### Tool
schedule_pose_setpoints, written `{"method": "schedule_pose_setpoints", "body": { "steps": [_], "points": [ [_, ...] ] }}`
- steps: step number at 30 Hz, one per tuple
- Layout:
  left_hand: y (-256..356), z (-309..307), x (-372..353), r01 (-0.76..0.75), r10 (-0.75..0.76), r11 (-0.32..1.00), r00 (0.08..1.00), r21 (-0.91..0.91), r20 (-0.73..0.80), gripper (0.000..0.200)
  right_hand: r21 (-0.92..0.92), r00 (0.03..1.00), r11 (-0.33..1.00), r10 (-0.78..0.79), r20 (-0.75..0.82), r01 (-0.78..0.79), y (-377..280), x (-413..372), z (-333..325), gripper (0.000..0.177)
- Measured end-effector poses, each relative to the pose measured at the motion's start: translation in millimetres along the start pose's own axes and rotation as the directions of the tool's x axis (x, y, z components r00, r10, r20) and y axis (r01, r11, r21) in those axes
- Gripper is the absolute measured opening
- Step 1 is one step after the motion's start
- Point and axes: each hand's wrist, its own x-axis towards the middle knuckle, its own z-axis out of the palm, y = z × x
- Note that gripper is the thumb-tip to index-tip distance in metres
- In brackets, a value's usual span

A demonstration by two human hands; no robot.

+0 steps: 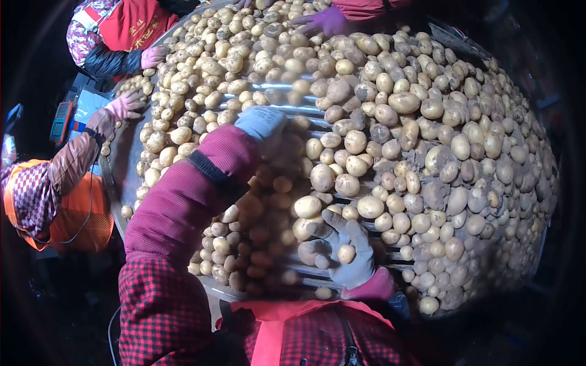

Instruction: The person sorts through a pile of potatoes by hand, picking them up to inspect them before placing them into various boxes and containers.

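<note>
A wide heap of potatoes (405,102) covers the sorting surface, some of them caked with soil. My left hand (264,125), in a pale blue-grey glove, reaches over the middle of the heap beside bare metal rollers (271,97). Its fingers point down and away, hidden and blurred. My right hand (349,251), in a grey glove, is nearer my body with the palm turned up. A small potato (346,254) rests in that palm under half-curled fingers. Other potatoes lie close around the fingertips.
Across the heap, a co-worker's purple-gloved hand (329,21) touches potatoes. At the left edge are a co-worker's pink-gloved hand (154,57) and another person's pale pink glove (126,105). A red handheld device (61,122) stands outside the metal rim (113,201).
</note>
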Motion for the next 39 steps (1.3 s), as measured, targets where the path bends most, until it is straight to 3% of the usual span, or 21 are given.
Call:
{"method": "schedule_pose_setpoints", "body": {
  "steps": [6,10,13,16,17,19,20,21,22,23,24,25,26,27,28,29,30,32,34,35,39],
  "points": [
    [-2.7,2.8,-2.6,-0.106,0.106,0.994,0.994,0.012,-0.023,0.024,-0.031,0.999,0.999,0.008,-0.051,-0.01,-4.3,-7.2,6.6,0.065],
    [17.4,3.4,5.1,-0.009,0.008,0.996,1.0,0.088,0.007,0.025,-0.048,0.996,0.999,0.015,-0.086,-0.019,-5.4,-7.0,7.6,0.066],
    [17.8,11.9,-4.7,-0.058,0.06,0.998,0.987,0.016,-0.15,0.026,-0.062,0.993,0.998,0.02,-0.117,-0.028,-4.3,-7.6,9.3,0.067],
    [9.3,11.1,-15.6,-0.007,-0.007,0.997,0.979,-0.071,-0.202,0.027,-0.102,0.992,0.994,0.025,-0.127,-0.038,-3.1,-5.3,12.7,0.067],
    [7.6,7.8,-26.6,-0.075,0.031,0.99,0.942,-0.119,-0.334,0.024,-0.122,0.993,0.992,0.024,-0.119,-0.039,-3.3,-4.1,12.5,0.068],
    [26.1,-1.8,-51.6,-0.107,-0.016,0.958,0.907,-0.267,-0.421,0.021,-0.086,0.999,0.996,-0.032,-0.012,0.031,-1.3,-0.2,12.3,0.07],
    [41.5,-10.4,-70.8,-0.118,-0.053,0.932,0.891,-0.344,-0.451,0.02,-0.061,0.998,0.997,-0.051,0.036,0.053,2.0,1.0,12.2,0.072],
    [60.9,-22.3,-88.5,-0.189,0.038,0.914,0.92,-0.359,-0.39,0.024,-0.016,0.999,0.999,-0.037,-0.011,0.037,2.8,1.9,14.7,0.073],
    [81.5,-28.1,-102.9,-0.254,0.126,0.891,0.934,-0.377,-0.334,0.029,-0.057,0.992,0.998,-0.034,-0.119,0.027,-1.6,3.7,33.2,0.071],
    [99.4,-19.0,-115.6,-0.377,0.186,0.844,0.873,-0.382,-0.451,0.036,-0.49,0.962,0.859,-0.242,-0.129,0.15,12.2,4.0,8.9,0.068],
    [113.4,-11.0,-124.9,-0.497,0.236,0.787,0.789,-0.365,-0.567,0.043,-0.584,0.944,0.792,-0.305,-0.128,0.177,12.2,2.7,5.5,0.064],
    [120.8,-9.7,-129.2,-0.546,0.335,0.774,0.783,-0.321,-0.525,0.045,-0.275,0.967,0.947,-0.209,-0.148,0.163,7.0,1.9,13.3,0.064],
    [125.1,-9.1,-131.3,-0.598,0.433,0.751,0.765,-0.278,-0.477,0.046,0.012,0.982,0.989,-0.148,-0.12,0.15,5.3,0.9,17.4,0.067],
    [127.2,-2.6,-132.6,-0.608,0.417,0.734,0.755,-0.301,-0.507,0.042,0.111,0.982,0.98,-0.155,-0.112,0.167,5.8,-1.3,17.6,0.073],
    [124.3,-2.6,-131.1,-0.591,0.364,0.747,0.747,-0.305,-0.556,0.042,-0.352,0.945,0.894,-0.32,-0.067,0.278,18.4,-6.6,-10.3,0.065],
    [117.0,-3.7,-128.7,-0.574,0.314,0.758,0.736,-0.309,-0.6,0.042,-0.736,0.88,0.603,-0.475,-0.02,0.309,30.7,-11.8,-37.6,0.059],
    [108.8,-4.8,-126.4,-0.556,0.263,0.769,0.724,-0.315,-0.637,0.042,-0.733,0.881,0.627,-0.465,-0.083,0.263,28.0,-12.0,-31.4,0.052],
    [93.2,-6.9,-119.0,-0.445,0.193,0.827,0.8,-0.344,-0.568,0.047,-0.366,0.918,0.924,-0.232,-0.321,0.106,15.6,-3.5,-3.0,0.048],
    [76.9,6.1,-102.2,-0.451,0.244,0.841,0.809,-0.299,-0.535,0.044,0.027,0.884,0.999,-0.013,-0.468,0.029,0.3,-0.3,51.4,0.05],
    [70.6,12.7,-98.4,-0.386,0.255,0.889,0.864,-0.246,-0.435,0.043,0.0,0.895,1.0,-0.028,-0.444,0.031,1.3,-0.1,44.0,0.049],
    [51.2,12.7,-118.3,-0.154,0.078,0.974,0.916,-0.167,-0.394,0.051,-0.034,0.889,0.999,-0.013,-0.457,-0.002,0.5,-1.3,43.9,0.047]
  ]
}}
